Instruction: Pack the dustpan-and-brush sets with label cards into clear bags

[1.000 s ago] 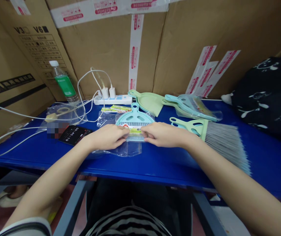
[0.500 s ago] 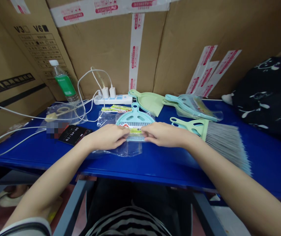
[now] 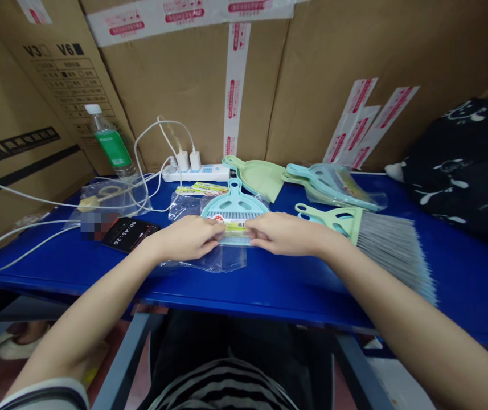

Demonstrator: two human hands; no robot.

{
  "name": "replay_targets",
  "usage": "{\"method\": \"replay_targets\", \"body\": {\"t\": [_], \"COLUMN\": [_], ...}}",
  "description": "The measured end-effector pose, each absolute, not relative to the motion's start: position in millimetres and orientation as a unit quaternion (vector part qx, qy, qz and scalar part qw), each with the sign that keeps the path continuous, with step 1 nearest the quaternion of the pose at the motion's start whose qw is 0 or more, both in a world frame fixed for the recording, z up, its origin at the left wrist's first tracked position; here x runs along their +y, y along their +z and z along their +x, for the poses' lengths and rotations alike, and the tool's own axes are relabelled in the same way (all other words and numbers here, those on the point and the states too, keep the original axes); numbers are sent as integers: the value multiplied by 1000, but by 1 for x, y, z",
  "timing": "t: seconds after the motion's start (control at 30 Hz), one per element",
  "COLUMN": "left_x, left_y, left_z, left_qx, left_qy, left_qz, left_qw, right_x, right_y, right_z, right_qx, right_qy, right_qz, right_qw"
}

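Here we are at a blue bench [image 3: 295,291] backed by taped cardboard cartons [image 3: 184,97], with the action right at the front. Out past the right hand, a short broom [image 3: 391,250] lies with its grey bristles fanning away. Beyond that hand, a bagged dustpan set [image 3: 333,188] and a bare mint dustpan [image 3: 256,176] sit against the cartons. Past the left hand are a phone [image 3: 129,234] showing a timer, a water bottle [image 3: 111,142] and a white power strip [image 3: 195,173] with two chargers plugged in.

Centre stage, the left hand [image 3: 188,238] and right hand [image 3: 288,233] come in from either side, almost fingertip to fingertip, on a clear plastic bag [image 3: 203,259]. Just ahead of them, about equally near both, a teal dustpan [image 3: 235,206] appears to sit in that bag. Its long axis runs away from the person, handle toward the cartons and wide lip between the hands. A yellow label card [image 3: 235,228] lies at the fingertips. Pinching or only pressing? Can't tell from here.
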State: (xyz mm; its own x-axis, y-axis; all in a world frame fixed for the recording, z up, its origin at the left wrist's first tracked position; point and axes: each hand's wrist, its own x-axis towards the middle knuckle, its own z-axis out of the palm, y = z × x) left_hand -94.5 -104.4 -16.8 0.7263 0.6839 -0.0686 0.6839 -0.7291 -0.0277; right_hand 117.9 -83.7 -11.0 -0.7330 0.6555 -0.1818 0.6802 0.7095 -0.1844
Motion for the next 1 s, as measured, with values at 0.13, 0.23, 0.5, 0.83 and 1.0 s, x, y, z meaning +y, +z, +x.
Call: {"method": "replay_targets", "body": {"t": [0.13, 0.23, 0.5, 0.83, 1.0], "left_x": [-104, -104, -104, -105, -105], "left_y": [-17, -17, -16, -16, -17], "left_z": [-94, -94, -93, -93, -93], "left_qx": [-369, -372, -375, -374, -373], "left_qy": [37, 39, 43, 44, 44], "left_qz": [-929, -927, -926, -926, -927], "left_qw": [-2, -4, -2, 4, 15], "right_x": [-84, -85, -85, -86, -87], "right_y": [-12, -12, -14, -14, -14], "right_z": [117, 118, 118, 118, 117], "right_qx": [921, 921, 925, 924, 923], "right_qy": [-119, -115, -82, -72, -72], "right_qz": [366, 368, 366, 370, 371], "right_qw": [59, 59, 57, 67, 67]}}
